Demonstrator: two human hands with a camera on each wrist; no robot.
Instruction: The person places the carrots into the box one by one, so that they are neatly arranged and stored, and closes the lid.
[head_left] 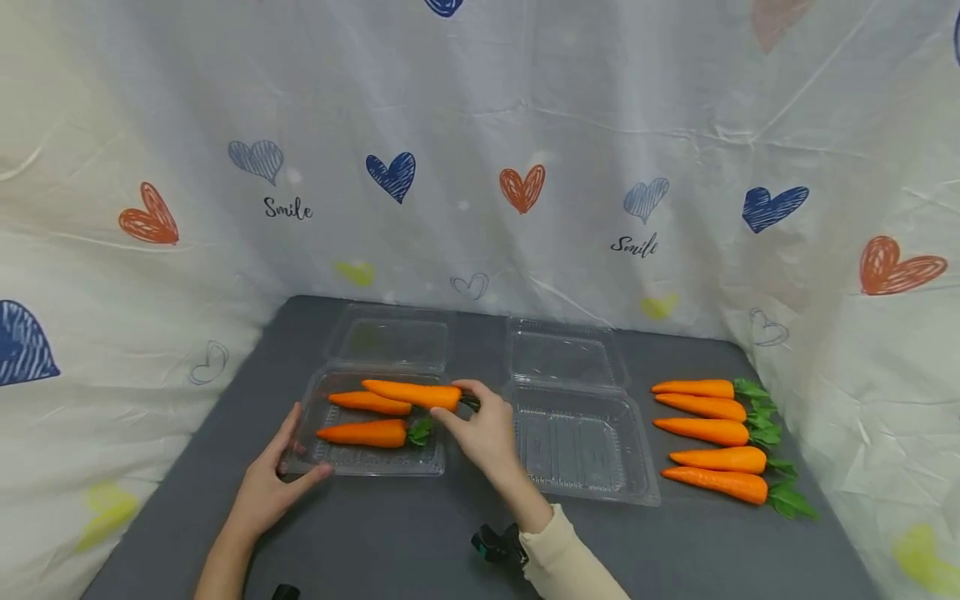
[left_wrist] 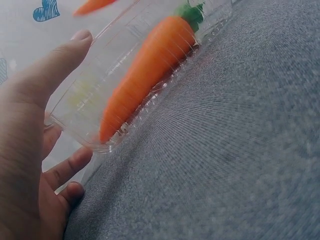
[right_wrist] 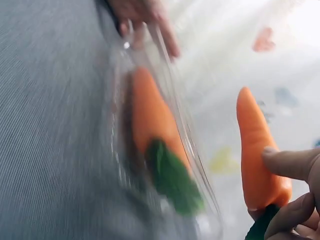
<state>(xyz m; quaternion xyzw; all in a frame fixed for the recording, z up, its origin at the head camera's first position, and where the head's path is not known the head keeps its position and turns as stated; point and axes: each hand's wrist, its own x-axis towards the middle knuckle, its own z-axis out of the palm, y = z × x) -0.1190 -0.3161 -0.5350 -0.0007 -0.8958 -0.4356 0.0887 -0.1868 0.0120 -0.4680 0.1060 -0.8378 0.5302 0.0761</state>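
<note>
My right hand [head_left: 487, 427] pinches an orange carrot [head_left: 411, 393] near its leafy end, holding it over the left clear plastic container [head_left: 427, 467]. In the right wrist view this carrot [right_wrist: 257, 155] points up, above the container's rim, with the thumb or a finger along its side. Two other carrots lie inside that container: a front carrot [head_left: 363, 433] with green leaves, and a rear carrot [head_left: 360, 402] partly covered by the held one. At the container's left front corner rests my left hand [head_left: 266, 487], thumb and fingers spread along its outer walls.
A second clear container [head_left: 585, 442], lid folded back, stands to the right with nothing in it. Several carrots [head_left: 705, 431] lie in a column on the grey table [head_left: 390, 542] at far right. A black object [head_left: 495, 543] is by the right wrist. A heart-print curtain [head_left: 465, 125] hangs behind.
</note>
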